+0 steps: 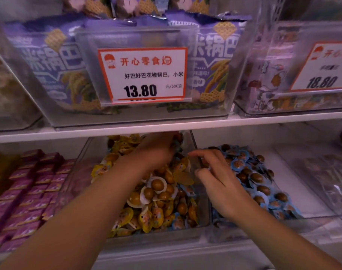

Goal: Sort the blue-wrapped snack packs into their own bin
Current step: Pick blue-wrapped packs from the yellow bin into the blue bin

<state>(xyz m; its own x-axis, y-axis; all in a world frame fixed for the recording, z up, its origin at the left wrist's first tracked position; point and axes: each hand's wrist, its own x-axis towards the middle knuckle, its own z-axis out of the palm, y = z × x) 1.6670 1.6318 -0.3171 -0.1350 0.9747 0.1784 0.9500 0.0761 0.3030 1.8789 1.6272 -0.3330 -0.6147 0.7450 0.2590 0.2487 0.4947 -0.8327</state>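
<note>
Two clear bins stand side by side on the lower shelf. The middle bin [158, 236] holds mostly yellow-wrapped snack packs [156, 213], with a few blue-wrapped ones [178, 223] near its front. The right bin [244, 234] holds blue-wrapped snack packs [252, 176]. My left hand [158, 151] reaches deep into the back of the middle bin, its fingers curled down among the packs; what they grip is hidden. My right hand [215, 178] hovers over the wall between the two bins, fingers loosely curled, with nothing visibly held.
The upper shelf edge [166, 127] runs just above my left hand. On it stand clear bins of purple snack bags [55, 61] with a price tag [144, 75]. Pink boxed snacks [29, 191] fill the bin at left. Another clear bin [322, 172] sits at right.
</note>
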